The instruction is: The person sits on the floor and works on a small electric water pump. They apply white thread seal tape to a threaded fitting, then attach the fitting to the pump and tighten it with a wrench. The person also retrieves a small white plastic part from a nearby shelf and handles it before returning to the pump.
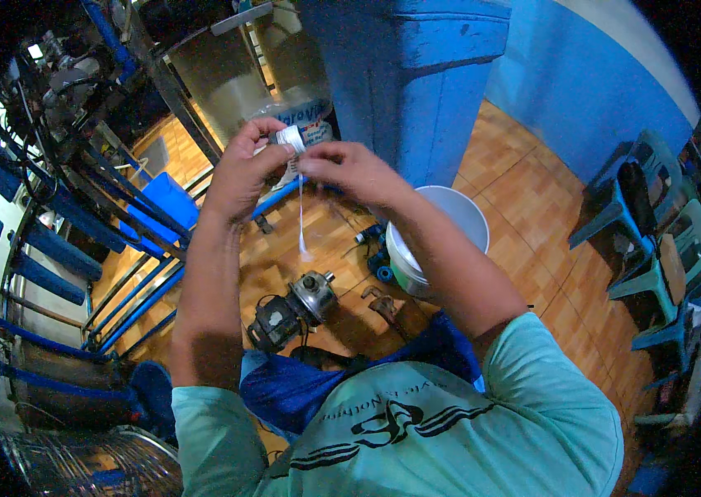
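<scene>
My left hand [243, 170] is closed around a white threaded pipe fitting [288, 137], held up in front of me with its ribbed end on top. Close against it on the right, my right hand [354, 170] pinches at the fitting's side, fingers bent. A thin white strip of tape [302, 224] dangles from between the hands, its lower end wider and loose. What exactly the right fingertips grip is partly hidden. On the floor below sits an electric water pump [305, 302] with a shiny metal head and a dark motor.
A white bucket [458, 217] stands under my right forearm. Near the pump lie a rusty metal tool [381, 305] and blue fittings [383, 272]. A blue cabinet [408, 99] rises ahead, green plastic chairs [644, 257] line the right, and metal racks [52, 240] fill the left.
</scene>
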Demonstrator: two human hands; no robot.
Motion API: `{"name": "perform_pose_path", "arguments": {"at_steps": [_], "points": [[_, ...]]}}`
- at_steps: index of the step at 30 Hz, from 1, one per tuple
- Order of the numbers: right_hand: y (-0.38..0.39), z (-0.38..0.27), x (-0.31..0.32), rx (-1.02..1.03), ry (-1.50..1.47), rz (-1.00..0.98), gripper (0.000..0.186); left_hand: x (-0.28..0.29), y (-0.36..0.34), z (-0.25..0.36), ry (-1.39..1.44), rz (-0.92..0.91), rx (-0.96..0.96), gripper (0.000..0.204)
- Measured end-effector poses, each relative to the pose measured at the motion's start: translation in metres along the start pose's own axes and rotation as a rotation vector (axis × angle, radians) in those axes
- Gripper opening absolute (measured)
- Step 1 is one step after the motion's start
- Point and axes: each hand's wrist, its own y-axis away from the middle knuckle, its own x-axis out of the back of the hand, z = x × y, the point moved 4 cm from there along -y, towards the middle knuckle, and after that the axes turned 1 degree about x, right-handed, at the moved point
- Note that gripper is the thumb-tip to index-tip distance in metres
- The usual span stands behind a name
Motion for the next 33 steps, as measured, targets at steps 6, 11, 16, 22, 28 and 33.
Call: {"name": "perform_pose_path", "arguments": {"at_steps": [6, 11, 16, 22, 28, 33], "points": [[0.014, 0.019, -0.022, -0.138, -0.157, -0.066, 0.024, 0.012, -0.005, -0.015, 0.000, -0.006, 0.060, 0.032], [0.042, 0.013, -0.027, 0.261, 0.081, -0.017, 0.019, 0.019, 0.003, -0.020, -0.034, 0.075, 0.050, 0.030], [0.055, -0.025, -0.020, 0.591, 0.095, 0.034, 0.014, 0.014, 0.003, -0.028, -0.123, 0.055, 0.055, 0.033], [0.003, -0.055, 0.003, 0.318, -0.080, -0.038, 0.023, -0.002, 0.020, -0.022, -0.293, -0.004, -0.017, 0.035], [-0.024, -0.007, 0.014, 0.193, 0.065, -0.050, 0.026, -0.009, 0.033, -0.009, -0.344, -0.024, -0.115, 0.033], [0.006, 0.023, -0.009, -0.020, -0.022, -0.081, 0.018, 0.002, 0.024, -0.019, -0.165, 0.002, -0.003, 0.032]]}}
